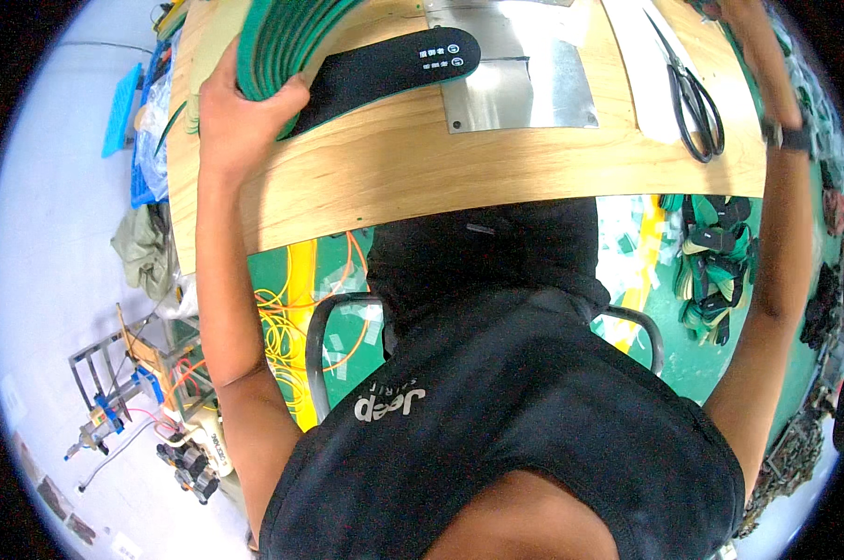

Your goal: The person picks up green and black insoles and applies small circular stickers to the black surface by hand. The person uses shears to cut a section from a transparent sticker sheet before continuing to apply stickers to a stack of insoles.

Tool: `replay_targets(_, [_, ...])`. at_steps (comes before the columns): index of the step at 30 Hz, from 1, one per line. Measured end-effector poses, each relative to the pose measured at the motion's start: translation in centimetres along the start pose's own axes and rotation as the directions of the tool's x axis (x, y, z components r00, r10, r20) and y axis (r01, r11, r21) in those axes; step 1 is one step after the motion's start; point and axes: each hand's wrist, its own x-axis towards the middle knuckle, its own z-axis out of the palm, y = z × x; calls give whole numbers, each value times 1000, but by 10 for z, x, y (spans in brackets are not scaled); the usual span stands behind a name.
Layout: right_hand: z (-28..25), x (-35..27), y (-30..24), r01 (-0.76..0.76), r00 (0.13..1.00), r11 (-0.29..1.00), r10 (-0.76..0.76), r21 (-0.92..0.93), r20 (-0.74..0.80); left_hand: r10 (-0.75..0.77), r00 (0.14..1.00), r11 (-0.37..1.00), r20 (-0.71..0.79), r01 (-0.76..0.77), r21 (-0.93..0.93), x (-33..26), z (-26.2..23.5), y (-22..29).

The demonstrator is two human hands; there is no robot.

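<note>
My left hand [235, 112] grips a thick stack of green insoles [287, 37] held on edge at the upper left of the wooden table [394, 168]. Just right of that stack, a single black insole [394, 65] with small white markings lies flat, its toe resting on a metal plate [525, 84]. My right hand [735, 14] reaches up past the far right of the table to the picture's top edge; its fingers are cut off and whatever it touches is hidden. A dark watch [791, 138] sits on that wrist.
Black scissors [693, 93] lie on a white strip at the table's right. Green and black insoles [711, 271] are piled on the green floor at right. Orange and yellow cables [301, 308] lie under the table. A blue tray [123, 107] and a metal frame [105, 373] stand at left.
</note>
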Motion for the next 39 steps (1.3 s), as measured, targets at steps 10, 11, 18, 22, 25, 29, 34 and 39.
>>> replay_targets(10, [51, -94, 51, -3, 992, 483, -112, -876, -65, -68, 829, 914, -555, -172, -368, -8, -59, -13])
replay_targets(11, [51, -94, 54, -26, 996, 476, -60, -879, -62, -99, 784, 901, -613, -190, -389, -13, -65, -4])
replay_targets(18, [48, -82, 54, -142, 990, 448, 54, -883, -132, -138, 722, 804, -678, -319, -503, -44, -109, 12])
replay_targets(22, [26, -93, 21, -144, 972, 582, -69, -800, -225, -247, 797, 695, -551, -251, -674, -53, -93, 47])
replay_targets(25, [-1, -122, -1, -158, 923, 607, -190, -779, -335, 299, 832, 777, -467, -496, -387, -39, -47, 81])
replay_targets(29, [-24, -180, -22, -268, 828, 742, -148, -614, -540, 350, 937, 565, 7, -205, -799, -5, 48, 167])
replay_targets(34, [-4, -256, -50, -339, 670, 847, -88, -409, -737, 758, 632, 477, -160, -704, -526, 89, 110, 323])
replay_targets(39, [16, -310, -56, -354, 595, 892, -18, -282, -804, 973, 227, 231, 52, -968, -103, 126, 216, 357])
